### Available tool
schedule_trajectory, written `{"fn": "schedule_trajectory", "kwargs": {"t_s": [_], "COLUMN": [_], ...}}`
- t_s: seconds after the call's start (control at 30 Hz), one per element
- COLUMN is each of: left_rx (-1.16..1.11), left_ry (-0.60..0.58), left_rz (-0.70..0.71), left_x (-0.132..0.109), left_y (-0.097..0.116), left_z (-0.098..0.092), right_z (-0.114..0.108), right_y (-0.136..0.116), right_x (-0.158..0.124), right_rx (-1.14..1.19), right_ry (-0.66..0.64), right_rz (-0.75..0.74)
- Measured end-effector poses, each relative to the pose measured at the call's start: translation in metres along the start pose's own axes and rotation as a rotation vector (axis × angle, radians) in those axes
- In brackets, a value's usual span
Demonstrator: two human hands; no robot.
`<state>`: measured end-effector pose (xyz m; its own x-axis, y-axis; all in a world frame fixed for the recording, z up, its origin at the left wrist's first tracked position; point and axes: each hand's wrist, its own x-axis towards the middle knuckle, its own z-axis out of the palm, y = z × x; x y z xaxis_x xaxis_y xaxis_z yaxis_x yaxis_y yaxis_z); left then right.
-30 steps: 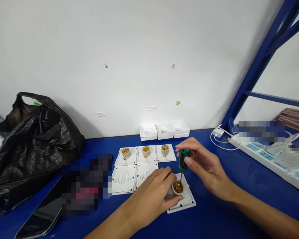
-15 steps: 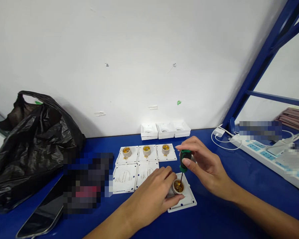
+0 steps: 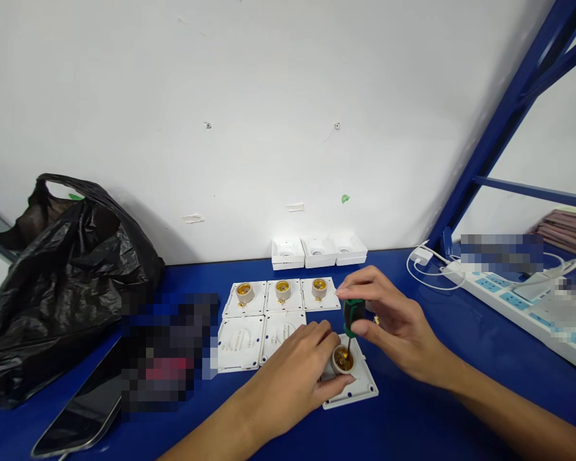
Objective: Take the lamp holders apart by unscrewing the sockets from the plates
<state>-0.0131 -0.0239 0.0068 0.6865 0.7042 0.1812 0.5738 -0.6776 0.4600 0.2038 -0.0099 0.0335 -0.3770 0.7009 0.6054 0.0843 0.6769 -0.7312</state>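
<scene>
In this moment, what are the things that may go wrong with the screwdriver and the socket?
1. The screwdriver in the right hand might slip and jab the left hand, whose thumb and fingers sit close around the socket.
2. The white plate lies loose-looking on the blue table, so it could twist under turning force.
3. The tip is hard to see inside the socket; poorly seated, it may scratch the metal.

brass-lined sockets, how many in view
4: left socket, middle socket, right socket on the back-row plates; front socket held by the left hand; more may be hidden.
</scene>
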Motion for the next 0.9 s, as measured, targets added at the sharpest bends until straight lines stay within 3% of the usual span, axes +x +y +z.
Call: {"fn": "schedule_trajectory", "kwargs": {"t_s": [0.2, 0.3, 0.5, 0.77, 0.9], "left_rx": [-0.02, 0.018, 0.036, 0.033, 0.012], "left_ry": [-0.021, -0.039, -0.029, -0.049, -0.049], "left_rz": [-0.006, -0.007, 0.014, 0.007, 0.006], "left_x": [0.001, 0.002, 0.0, 0.0, 0.0], "left_y": [-0.001, -0.001, 0.002, 0.001, 0.002], "left_z": [0.0, -0.001, -0.003, -0.002, -0.003], "right_z": [-0.006, -0.009, -0.01, -0.012, -0.016], "right_y": [-0.003, -0.001, 0.002, -0.002, -0.007], "right_x": [0.008, 0.011, 0.01, 0.011, 0.013], "right_rx": [0.233, 0.273, 0.386, 0.387, 0.339], "right_ry": [-0.119, -0.071, -0.112, -0.157, -0.248], "right_rz": [0.113, 0.122, 0.173, 0.178, 0.196]}}
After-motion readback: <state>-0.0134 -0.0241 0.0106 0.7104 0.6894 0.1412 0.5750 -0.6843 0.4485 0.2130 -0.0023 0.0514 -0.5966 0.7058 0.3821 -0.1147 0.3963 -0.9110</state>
